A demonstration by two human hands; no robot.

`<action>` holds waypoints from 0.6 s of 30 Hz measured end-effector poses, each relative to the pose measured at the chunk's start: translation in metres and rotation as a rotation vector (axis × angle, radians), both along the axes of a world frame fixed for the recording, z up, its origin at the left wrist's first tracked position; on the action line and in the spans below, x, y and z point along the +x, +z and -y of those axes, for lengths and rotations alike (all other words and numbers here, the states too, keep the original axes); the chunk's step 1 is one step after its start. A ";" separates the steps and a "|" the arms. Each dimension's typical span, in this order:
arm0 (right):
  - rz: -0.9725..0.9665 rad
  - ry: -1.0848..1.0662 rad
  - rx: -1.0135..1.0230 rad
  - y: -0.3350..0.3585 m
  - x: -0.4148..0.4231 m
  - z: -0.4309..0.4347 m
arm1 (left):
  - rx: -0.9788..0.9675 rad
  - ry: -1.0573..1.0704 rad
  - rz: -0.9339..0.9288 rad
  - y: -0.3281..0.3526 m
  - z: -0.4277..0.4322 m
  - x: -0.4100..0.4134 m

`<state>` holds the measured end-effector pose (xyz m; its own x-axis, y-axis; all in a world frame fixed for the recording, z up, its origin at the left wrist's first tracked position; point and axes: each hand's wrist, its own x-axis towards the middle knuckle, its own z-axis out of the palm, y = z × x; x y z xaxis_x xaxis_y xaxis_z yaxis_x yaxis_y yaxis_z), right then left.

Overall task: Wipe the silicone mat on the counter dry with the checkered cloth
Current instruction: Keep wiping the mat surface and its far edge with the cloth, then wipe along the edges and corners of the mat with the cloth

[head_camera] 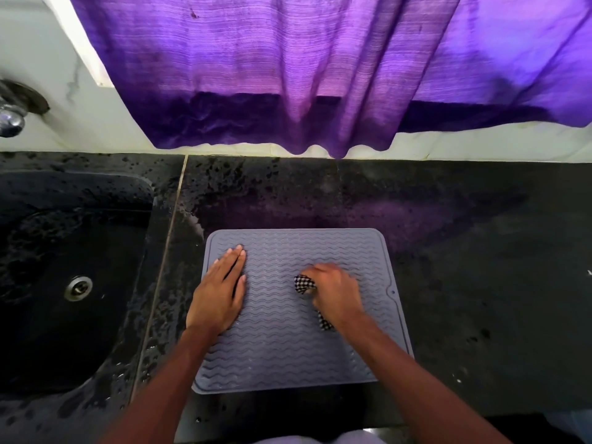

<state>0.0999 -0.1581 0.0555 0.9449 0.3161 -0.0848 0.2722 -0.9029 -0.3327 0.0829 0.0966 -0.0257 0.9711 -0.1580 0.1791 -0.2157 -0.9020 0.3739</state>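
The silicone mat (298, 347) lies on the counter (480, 251) beside the sink (64, 267). Keep your left hand (221, 290) flat, fingers together, pinning the mat. Your right hand (333, 290) clutches the bunched checkered cloth (304, 283); press along the wavy ridges. The hand hides most of the cloth, and any wetness on the mat is hard to make out.

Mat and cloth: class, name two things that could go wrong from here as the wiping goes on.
1. The cloth is bunched small in the right hand, so strokes may miss parts of the mat.
2. The counter beside the sink looks wet; the mat's edge could pick that up again.
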 end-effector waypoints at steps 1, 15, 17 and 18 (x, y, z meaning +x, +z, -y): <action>0.012 -0.004 -0.020 -0.001 0.000 0.004 | -0.002 0.000 -0.001 0.000 0.000 0.000; 0.008 -0.201 -0.257 0.014 0.002 0.138 | -0.007 -0.015 0.000 0.000 0.000 0.000; 0.028 -0.208 -0.296 0.013 0.002 0.143 | -0.012 -0.014 0.003 0.001 0.000 0.000; 0.034 -0.213 -0.317 0.012 0.002 0.145 | -0.014 -0.015 0.001 0.001 0.000 0.001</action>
